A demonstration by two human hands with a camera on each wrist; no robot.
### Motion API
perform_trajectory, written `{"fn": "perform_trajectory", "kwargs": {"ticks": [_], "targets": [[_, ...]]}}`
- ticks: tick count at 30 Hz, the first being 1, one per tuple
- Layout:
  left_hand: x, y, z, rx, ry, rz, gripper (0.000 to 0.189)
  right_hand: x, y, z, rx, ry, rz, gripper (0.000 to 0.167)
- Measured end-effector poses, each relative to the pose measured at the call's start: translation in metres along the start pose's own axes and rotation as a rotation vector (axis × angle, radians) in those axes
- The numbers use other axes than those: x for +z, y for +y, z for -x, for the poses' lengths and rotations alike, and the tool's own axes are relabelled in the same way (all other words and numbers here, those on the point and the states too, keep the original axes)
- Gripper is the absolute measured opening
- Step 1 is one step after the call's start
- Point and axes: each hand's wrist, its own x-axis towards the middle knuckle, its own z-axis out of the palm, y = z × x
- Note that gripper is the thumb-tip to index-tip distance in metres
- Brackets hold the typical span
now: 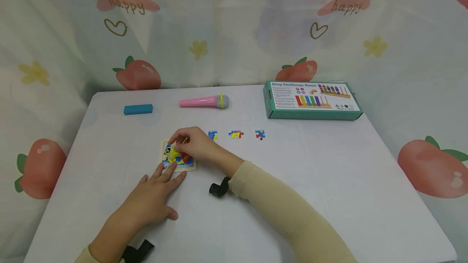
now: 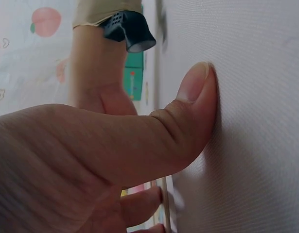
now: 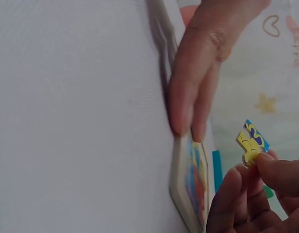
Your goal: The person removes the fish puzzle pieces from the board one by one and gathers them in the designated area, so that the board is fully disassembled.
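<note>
1. Left hand (image 1: 151, 197) is closest to you, at 7 o'clock from the puzzle board (image 1: 195, 165); fingers spread, tips on the board's near edge, thumb out on the cloth; nice brace imo, just leave the picture area uncovered.
2. Board lies flat, partly hidden under fingers; can't tell which gaps are left.
3. Right hand (image 1: 199, 146) comes in from 4 o'clock; thumb and finger pinch a yellow-and-blue piece (image 3: 252, 144), which looks lifted clear of the board; I'd match the printed lines first, lower it level, then press with a fingertip; forcing a tilted tab could bend it or pop its neighbours.
4. Three loose pieces (image 1: 236, 134) sit between 2 and 3 o'clock, spaced out; handy for grabbing singly.
5. Further back: blue block (image 1: 138, 109) toward 10:30, pink microphone (image 1: 199, 101) toward 1, green box (image 1: 313, 100) past 2; all out of the way.
</note>
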Motion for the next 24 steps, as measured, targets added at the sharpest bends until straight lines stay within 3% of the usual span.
{"fn": "perform_trajectory", "kwargs": {"ticks": [5, 12, 24], "targets": [[0.0, 0.001, 0.0, -0.013, -0.003, 0.0, 0.11, -0.015, -0.004, 0.006, -0.003, -0.014, 0.031, 0.017], [0.0, 0.002, -0.001, -0.027, -0.001, 0.001, 0.111, -0.043, -0.003, 0.021, 0.058, -0.013, 0.036, 0.016], [0.0, 0.005, 0.003, -0.035, 0.02, 0.013, 0.111, -0.085, 0.012, 0.045, 0.16, 0.036, 0.2, 0.017]]}}
